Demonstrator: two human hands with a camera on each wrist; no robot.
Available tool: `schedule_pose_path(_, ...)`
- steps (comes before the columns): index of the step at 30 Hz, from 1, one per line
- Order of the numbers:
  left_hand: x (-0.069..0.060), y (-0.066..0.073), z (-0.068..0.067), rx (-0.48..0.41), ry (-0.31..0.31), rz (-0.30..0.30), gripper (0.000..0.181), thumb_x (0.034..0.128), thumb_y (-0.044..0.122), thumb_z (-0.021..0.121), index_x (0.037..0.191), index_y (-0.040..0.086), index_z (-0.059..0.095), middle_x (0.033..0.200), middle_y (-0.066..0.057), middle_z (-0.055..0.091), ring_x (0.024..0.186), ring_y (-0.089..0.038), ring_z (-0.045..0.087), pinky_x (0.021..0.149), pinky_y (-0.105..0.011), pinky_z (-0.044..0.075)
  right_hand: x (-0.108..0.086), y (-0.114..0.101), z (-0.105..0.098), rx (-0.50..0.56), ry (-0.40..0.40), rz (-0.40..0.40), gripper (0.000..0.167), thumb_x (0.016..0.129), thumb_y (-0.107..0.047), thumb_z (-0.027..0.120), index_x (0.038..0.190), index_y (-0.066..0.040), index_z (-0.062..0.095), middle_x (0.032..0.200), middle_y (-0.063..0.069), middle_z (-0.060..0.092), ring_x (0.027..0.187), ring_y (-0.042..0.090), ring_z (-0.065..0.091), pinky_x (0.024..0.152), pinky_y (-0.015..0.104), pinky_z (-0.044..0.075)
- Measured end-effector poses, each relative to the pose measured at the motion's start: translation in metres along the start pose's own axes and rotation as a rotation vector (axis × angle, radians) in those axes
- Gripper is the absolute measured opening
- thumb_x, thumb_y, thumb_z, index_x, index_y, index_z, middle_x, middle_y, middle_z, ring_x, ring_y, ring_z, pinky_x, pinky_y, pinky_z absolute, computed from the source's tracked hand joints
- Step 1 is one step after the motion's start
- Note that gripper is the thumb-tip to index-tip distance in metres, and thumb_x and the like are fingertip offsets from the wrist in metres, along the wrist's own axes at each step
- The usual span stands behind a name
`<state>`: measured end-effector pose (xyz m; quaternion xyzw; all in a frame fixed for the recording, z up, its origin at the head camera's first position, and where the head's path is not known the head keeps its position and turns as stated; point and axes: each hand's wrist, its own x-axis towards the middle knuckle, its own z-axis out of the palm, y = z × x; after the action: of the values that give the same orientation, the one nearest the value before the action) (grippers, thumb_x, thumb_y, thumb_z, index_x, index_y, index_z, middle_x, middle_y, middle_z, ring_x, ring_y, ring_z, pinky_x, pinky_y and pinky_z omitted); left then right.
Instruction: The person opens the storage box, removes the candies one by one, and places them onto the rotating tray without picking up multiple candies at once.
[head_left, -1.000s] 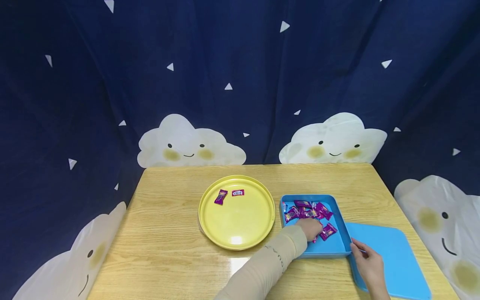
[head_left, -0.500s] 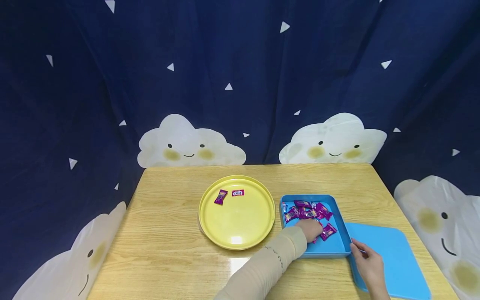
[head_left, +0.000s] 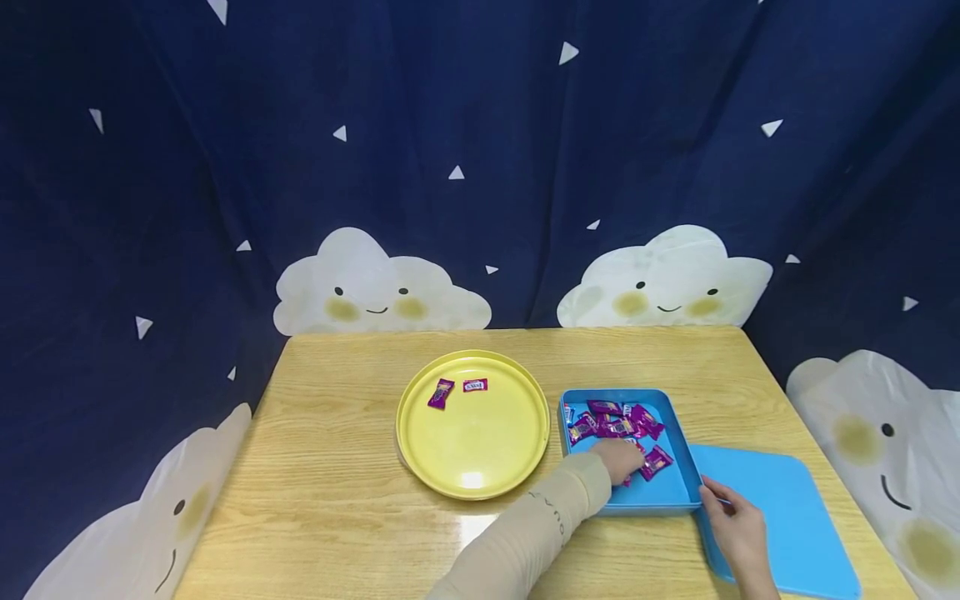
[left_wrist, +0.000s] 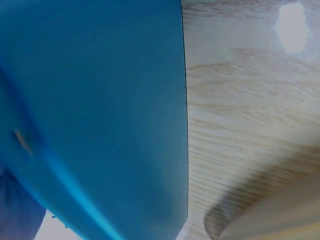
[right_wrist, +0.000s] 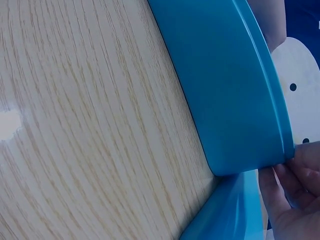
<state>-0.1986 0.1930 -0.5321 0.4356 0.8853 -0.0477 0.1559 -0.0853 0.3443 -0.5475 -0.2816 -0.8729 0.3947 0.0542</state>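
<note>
My left hand is down inside the blue box, at the near side of a heap of purple and red wrapped candies. Its fingertips are hidden from the head view, and the left wrist view is filled mostly by the box's outer wall. One purple candy lies just right of that hand. At the box's near right corner my right hand grips the rim. In the right wrist view, thumb and fingers of the right hand pinch the corner of the box.
A round yellow tray stands left of the box, with a purple candy and a red one near its back. The flat blue lid lies on the wooden table, right of the box and partly under my right hand.
</note>
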Motion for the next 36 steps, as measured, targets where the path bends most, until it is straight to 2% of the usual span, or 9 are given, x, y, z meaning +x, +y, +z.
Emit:
schedule_pose_path(3,0.0,-0.002,-0.002,0.015,-0.005,-0.007,0.008,0.0877,0.019,0.06,0.082,0.024,0.059,0.071,0.012,0.053,0.061,-0.003,0.045,0.056,-0.012,0.039,0.0,0.0,0.0,0.003,-0.001,-0.007,0.039,0.093,-0.027,0.05,0.119,0.002,0.058,0.119,0.025,0.055,0.067,-0.018,0.037,0.053,0.017,0.046)
schedule_pose_path(7,0.003,-0.007,-0.005,0.014,-0.015,-0.024,0.01,0.0844,0.021,0.065,0.092,0.027,0.062,0.076,0.013,0.057,0.064,-0.002,0.048,0.059,-0.013,0.043,0.002,0.0,-0.001,-0.005,-0.005,-0.012,0.041,0.093,-0.028,0.05,0.119,0.002,0.058,0.118,0.026,0.055,0.071,-0.01,0.042,0.054,0.018,0.045)
schedule_pose_path(10,0.007,-0.012,-0.01,-0.013,-0.006,-0.027,0.02,0.0803,0.021,0.07,0.097,0.028,0.063,0.08,0.014,0.059,0.066,-0.002,0.05,0.061,-0.014,0.045,0.002,0.0,0.0,-0.012,-0.007,0.002,0.041,0.094,-0.028,0.05,0.12,0.002,0.057,0.119,0.025,0.055,0.08,0.01,0.054,0.054,0.017,0.044)
schedule_pose_path(13,0.009,-0.018,-0.017,-0.048,0.021,-0.031,0.023,0.0779,0.018,0.073,0.097,0.027,0.064,0.083,0.014,0.061,0.069,-0.002,0.051,0.064,-0.014,0.045,0.003,0.001,0.001,-0.006,0.002,-0.001,0.042,0.093,-0.029,0.05,0.12,0.003,0.057,0.117,0.026,0.055,0.091,0.027,0.055,0.055,0.018,0.044)
schedule_pose_path(14,0.009,-0.019,-0.02,-0.059,0.031,-0.032,0.022,0.0777,0.018,0.073,0.096,0.027,0.064,0.084,0.014,0.062,0.07,-0.002,0.052,0.065,-0.014,0.045,0.003,0.002,0.002,-0.009,0.004,-0.002,0.043,0.093,-0.031,0.049,0.12,0.002,0.057,0.117,0.025,0.056,0.092,0.028,0.055,0.055,0.02,0.046)
schedule_pose_path(20,0.009,-0.03,-0.037,-0.103,0.119,-0.025,0.031,0.0785,0.022,0.072,0.108,0.025,0.064,0.093,0.014,0.061,0.08,-0.001,0.053,0.072,-0.013,0.045,0.004,0.006,0.003,-0.018,0.031,-0.018,0.046,0.092,-0.037,0.05,0.118,0.001,0.059,0.113,0.022,0.059,0.076,0.007,0.053,0.052,0.026,0.048)
schedule_pose_path(26,0.001,-0.049,-0.057,-0.172,0.174,-0.026,0.034,0.0792,0.02,0.072,0.112,0.021,0.063,0.096,0.01,0.06,0.082,-0.002,0.052,0.073,-0.013,0.044,0.003,0.004,0.003,-0.004,0.024,-0.013,0.042,0.093,-0.03,0.05,0.119,0.003,0.058,0.115,0.026,0.057,0.088,0.027,0.056,0.054,0.019,0.044)
schedule_pose_path(30,-0.006,-0.065,-0.069,-0.159,0.213,-0.044,0.028,0.0794,0.022,0.072,0.106,0.019,0.063,0.096,0.008,0.058,0.082,-0.003,0.052,0.072,-0.013,0.043,0.009,0.013,0.007,-0.022,0.024,0.014,0.041,0.093,-0.031,0.049,0.12,-0.001,0.058,0.116,0.022,0.058,0.084,0.017,0.055,0.051,0.019,0.045)
schedule_pose_path(36,-0.016,-0.095,-0.077,-0.16,0.27,-0.096,0.024,0.0782,0.022,0.073,0.099,0.016,0.062,0.09,0.006,0.057,0.077,-0.005,0.051,0.066,-0.014,0.042,0.027,0.043,0.019,-0.042,0.043,-0.023,0.047,0.091,-0.042,0.05,0.119,-0.006,0.061,0.112,0.018,0.061,0.08,0.01,0.053,0.053,0.016,0.043)
